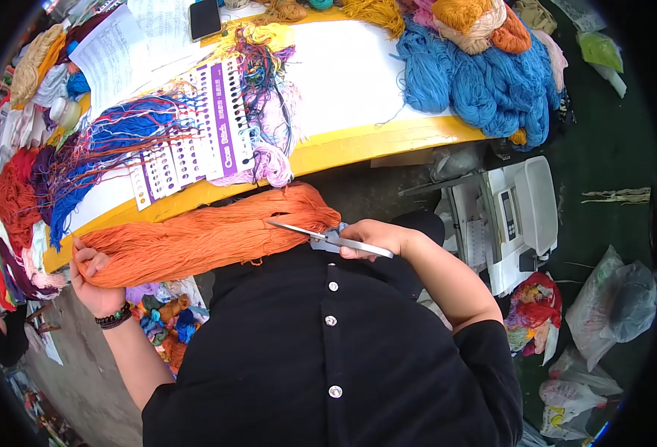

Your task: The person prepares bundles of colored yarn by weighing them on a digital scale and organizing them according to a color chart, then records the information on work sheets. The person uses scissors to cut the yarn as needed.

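The left hand (pixel 90 277) is clenched around one end of the orange yarn hank (pixel 201 238). The right hand (pixel 373 237) grips scissors (pixel 306 232) against it. Slack strands could slip, leaving a ragged cut.

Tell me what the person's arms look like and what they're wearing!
Both arms come out of black sleeves pushed up high, so the forearms are bare. The sleeves belong to a black shirt with small pale buttons down the front. The left wrist wears a dark beaded bracelet. The right wrist has nothing on it.
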A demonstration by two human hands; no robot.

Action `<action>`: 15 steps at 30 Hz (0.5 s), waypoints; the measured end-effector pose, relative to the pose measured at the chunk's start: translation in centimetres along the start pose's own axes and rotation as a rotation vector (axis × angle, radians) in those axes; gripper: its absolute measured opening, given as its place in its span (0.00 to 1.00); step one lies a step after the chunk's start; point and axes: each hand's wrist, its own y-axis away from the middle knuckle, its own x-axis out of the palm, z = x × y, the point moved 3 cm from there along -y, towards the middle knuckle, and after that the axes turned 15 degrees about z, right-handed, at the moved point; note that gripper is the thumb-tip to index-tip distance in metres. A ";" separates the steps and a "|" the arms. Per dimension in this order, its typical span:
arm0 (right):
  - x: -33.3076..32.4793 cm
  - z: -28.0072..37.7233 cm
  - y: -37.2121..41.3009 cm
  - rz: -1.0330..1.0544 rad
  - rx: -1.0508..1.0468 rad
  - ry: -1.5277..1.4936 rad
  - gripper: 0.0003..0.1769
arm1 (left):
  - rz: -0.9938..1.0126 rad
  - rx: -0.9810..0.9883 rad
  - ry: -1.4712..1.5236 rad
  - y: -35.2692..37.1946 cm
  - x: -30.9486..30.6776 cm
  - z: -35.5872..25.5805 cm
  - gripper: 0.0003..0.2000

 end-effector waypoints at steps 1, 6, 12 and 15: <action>0.0 -0.1 -0.2 0.018 -0.012 0.004 0.33 | -0.004 0.001 0.003 0.0 0.0 0.0 0.19; 0.1 0.1 -1.0 0.057 -0.046 0.024 0.33 | -0.011 -0.001 0.008 0.1 -0.1 -0.1 0.20; -0.2 1.7 -1.6 0.009 -0.107 -0.066 0.31 | 0.038 0.001 0.028 0.4 0.9 0.1 0.21; -0.2 4.0 -2.1 0.043 -0.034 -0.074 0.28 | 0.153 -0.021 0.041 0.1 3.0 0.6 0.24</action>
